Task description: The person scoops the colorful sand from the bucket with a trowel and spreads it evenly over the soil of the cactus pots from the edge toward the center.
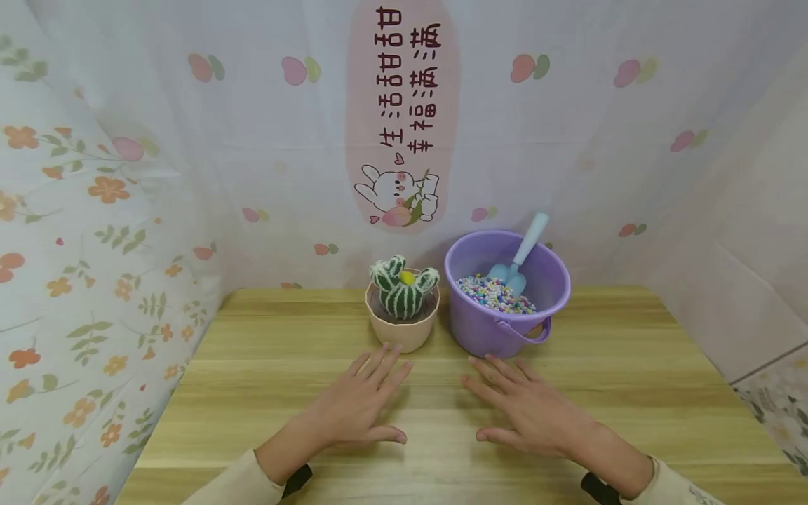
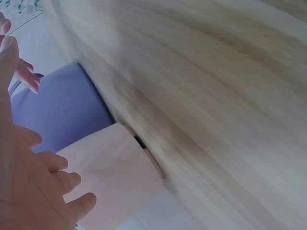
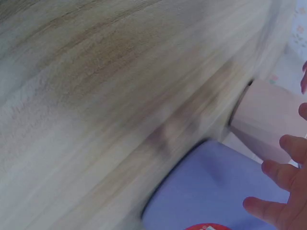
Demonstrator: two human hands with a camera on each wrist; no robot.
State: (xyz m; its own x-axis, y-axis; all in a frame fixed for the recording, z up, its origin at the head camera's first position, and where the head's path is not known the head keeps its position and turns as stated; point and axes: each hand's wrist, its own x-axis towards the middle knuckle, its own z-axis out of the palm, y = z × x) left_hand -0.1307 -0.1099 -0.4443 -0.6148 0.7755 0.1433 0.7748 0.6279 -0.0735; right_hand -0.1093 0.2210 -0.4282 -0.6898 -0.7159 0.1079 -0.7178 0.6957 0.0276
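Note:
Both hands hover palm down over the wooden table with fingers spread, holding nothing. In the head view the left hand [image 1: 356, 403] is just in front of a peach flowerpot [image 1: 404, 332] that holds a knitted green cactus [image 1: 402, 298] with a yellow top. To its right, the right hand [image 1: 530, 407] is in front of a purple bucket [image 1: 473, 326]. Small multicoloured beads [image 1: 495, 293] fill the bucket's lower part, and a light blue toy shovel [image 1: 527, 245] stands tilted in them. The left wrist view shows the pot [image 2: 115, 172] beyond the left fingers; the right wrist view shows the bucket [image 3: 216, 187].
A wood-grain table [image 1: 265, 379] carries the pot and bucket, side by side near its back edge. Behind it hangs a pale printed cloth [image 1: 265, 140] with fruit, a rabbit and writing. Floral cloth [image 1: 95, 280] borders the left side; a light panel [image 1: 726, 245] borders the right.

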